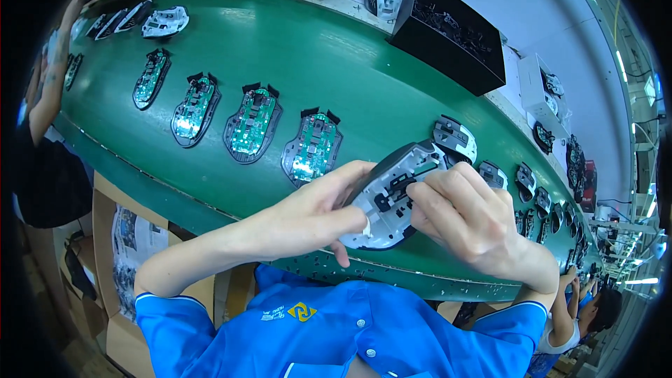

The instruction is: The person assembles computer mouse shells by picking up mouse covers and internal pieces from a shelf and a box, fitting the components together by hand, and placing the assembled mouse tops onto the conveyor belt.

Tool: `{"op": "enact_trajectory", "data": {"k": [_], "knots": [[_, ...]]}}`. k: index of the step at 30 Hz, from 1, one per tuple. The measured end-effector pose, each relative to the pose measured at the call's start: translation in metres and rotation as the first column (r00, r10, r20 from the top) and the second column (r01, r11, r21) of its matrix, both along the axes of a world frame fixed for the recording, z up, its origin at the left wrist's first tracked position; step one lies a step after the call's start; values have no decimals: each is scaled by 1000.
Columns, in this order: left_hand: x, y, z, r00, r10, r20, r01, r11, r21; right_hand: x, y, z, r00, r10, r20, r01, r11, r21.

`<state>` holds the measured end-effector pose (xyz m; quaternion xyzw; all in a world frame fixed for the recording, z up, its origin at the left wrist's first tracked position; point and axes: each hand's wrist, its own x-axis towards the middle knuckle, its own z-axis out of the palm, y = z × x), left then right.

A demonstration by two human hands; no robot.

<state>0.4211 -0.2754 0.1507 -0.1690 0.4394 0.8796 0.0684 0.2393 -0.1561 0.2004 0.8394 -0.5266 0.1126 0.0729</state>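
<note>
My left hand (325,210) grips a mouse's upper shell (374,227) by its left side, thumb at the lower edge. The shell is tilted, with its pale grey inner side facing up and a dark outer rim. Inside it sits a black plastic piece (396,194). My right hand (465,220) is closed over the shell's right part, its fingertips pressed together against the black piece. What lies between those fingertips is hidden. Beyond my left hand, a mouse base with a green circuit board (313,148) lies on the green table.
More mouse bases with boards (250,124) stand in a row leftward on the green belt table (280,42). Assembled mice (453,138) line the right side. A black box of small dark parts (451,35) sits at the back. Other people (577,315) work at both ends.
</note>
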Motion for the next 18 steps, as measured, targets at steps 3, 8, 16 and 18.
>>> {"op": "enact_trajectory", "data": {"k": [3, 8, 16, 18], "knots": [[0, 1, -2, 998, -38, -41, 33, 994, -108, 6, 1, 0, 997, -16, -71, 18, 1000, 18], [-6, 6, -18, 993, 80, -84, -97, 969, -227, 17, 0, 5, 982, -125, -143, 147, 977, 155], [-15, 2, -18, 986, 158, -55, -161, 810, -565, 19, -9, 11, 982, -111, -151, 133, 980, 149], [-16, -4, -12, 990, 132, -45, -134, 806, -577, 16, -11, 13, 983, -90, -162, 109, 987, 115]]}}
